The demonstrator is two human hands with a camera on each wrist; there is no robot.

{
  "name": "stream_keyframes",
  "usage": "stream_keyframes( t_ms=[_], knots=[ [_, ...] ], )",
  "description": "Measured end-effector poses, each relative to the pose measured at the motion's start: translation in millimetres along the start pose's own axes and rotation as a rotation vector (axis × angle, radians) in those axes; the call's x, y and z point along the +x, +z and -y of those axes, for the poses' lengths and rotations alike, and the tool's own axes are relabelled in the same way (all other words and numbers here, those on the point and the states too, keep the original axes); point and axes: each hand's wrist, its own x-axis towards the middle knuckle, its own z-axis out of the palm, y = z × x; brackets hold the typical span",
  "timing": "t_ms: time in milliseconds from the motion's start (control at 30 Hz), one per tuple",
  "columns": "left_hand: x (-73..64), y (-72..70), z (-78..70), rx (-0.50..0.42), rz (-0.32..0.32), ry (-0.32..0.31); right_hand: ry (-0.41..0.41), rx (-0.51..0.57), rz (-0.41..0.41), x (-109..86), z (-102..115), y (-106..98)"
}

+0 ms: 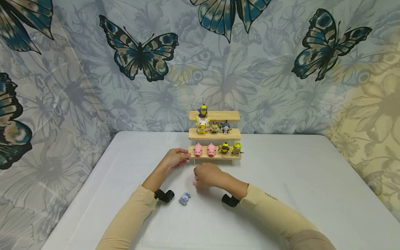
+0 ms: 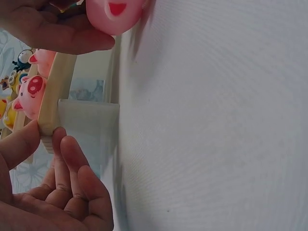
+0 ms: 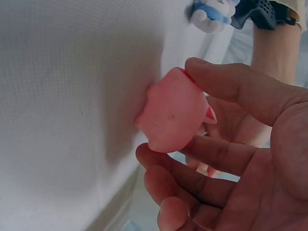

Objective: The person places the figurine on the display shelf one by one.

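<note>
A three-tier wooden display shelf (image 1: 223, 116) stands at the back of the table. My left hand (image 1: 176, 158) is at the left end of its lowest board, thumb and a fingertip pinching the board's corner in the left wrist view. In front of the shelf, my right hand (image 1: 208, 175) pinches a pink toy pig (image 3: 175, 113) between thumb and fingers, low over the tabletop. Two matching pigs, a left one (image 1: 198, 150) and a right one (image 1: 211, 150), sit on the lowest board. Nearer me lies a small blue-and-white figurine (image 1: 185, 198).
Beside the two pigs stand two yellow minion figurines (image 1: 225, 148). The middle board bears three figurines, among them a white-and-yellow one (image 1: 202, 125). A purple-caped minion (image 1: 202, 110) stands on top. Behind the white table (image 1: 297, 180) hangs a butterfly-patterned cloth (image 1: 228, 69).
</note>
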Motion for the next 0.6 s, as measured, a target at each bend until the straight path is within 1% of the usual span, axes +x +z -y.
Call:
stream_keyframes(
  t_ms=[300, 467, 600],
  knots=[
    [1.2, -0.4, 0.3, -0.002, 0.008, 0.000, -0.040, 0.025, 0.014, -4.1, -8.2, -2.3],
    [1.2, -1.0, 2.1, -0.008, 0.011, 0.001, -0.043, 0.083, 0.011, -6.0, -12.5, -3.9],
    [1.5, -1.1, 2.1, -0.007, 0.007, -0.003, -0.068, 0.126, -0.017, -8.3, -15.7, -11.0]
  ],
)
